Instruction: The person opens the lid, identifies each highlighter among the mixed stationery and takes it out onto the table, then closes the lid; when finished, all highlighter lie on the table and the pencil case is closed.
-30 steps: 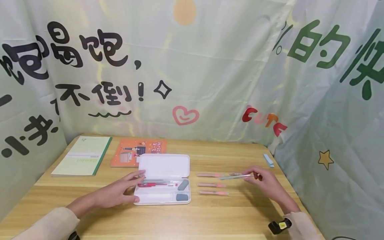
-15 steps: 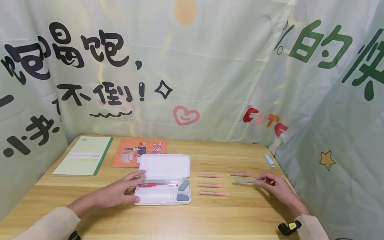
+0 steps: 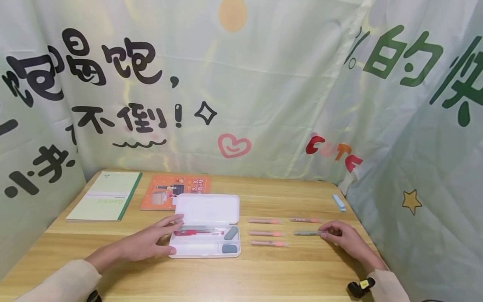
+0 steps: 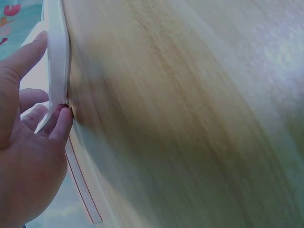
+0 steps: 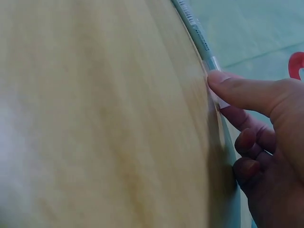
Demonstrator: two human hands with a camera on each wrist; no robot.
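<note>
My left hand rests against the left end of a white pencil case with its lid raised, the thumb at the front corner and fingers spread toward the hinge. Inside the case lie a red pen, a grey pen and two grey-blue pieces. At the right, my right hand pinches the end of a grey pen, low at the table. In the right wrist view, thumb and forefinger hold its clear end, and a barcode shows on the pen.
Between case and right hand lie several pink pens, among them a pink pen and another pink pen just behind the grey one. A light-blue strip sits near the right edge. A green-edged notebook and an orange booklet lie at the back left.
My right hand has carried the grey pen rightward from over the pink pens, then lowered it in front of the far right pink pen. The left hand stays at the case.
</note>
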